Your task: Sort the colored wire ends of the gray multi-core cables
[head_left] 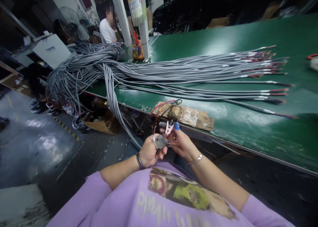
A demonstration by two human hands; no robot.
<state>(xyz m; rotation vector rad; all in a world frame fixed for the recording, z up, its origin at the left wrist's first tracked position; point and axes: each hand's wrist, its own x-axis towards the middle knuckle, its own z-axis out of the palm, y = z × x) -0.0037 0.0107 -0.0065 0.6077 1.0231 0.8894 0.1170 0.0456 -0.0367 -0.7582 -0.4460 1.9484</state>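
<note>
My left hand [150, 150] is closed around the end of a grey cable [116, 107], with grey finger covers on the thumb and forefinger. My right hand [181, 142] pinches the cable's thin coloured wires [172, 143] and holds small pink snips [169, 127]; its fingertip wears a blue cover. Red and black wire ends [161, 109] loop up above both hands. Both hands hover just below the front edge of the green table [248, 131].
A big bundle of grey cables [188, 69] with stripped coloured ends lies across the table and spills off its left side. A taped cardboard pad [191, 116] sits at the table's edge. Another person in a white shirt [106, 31] sits far back left by a white post [121, 18].
</note>
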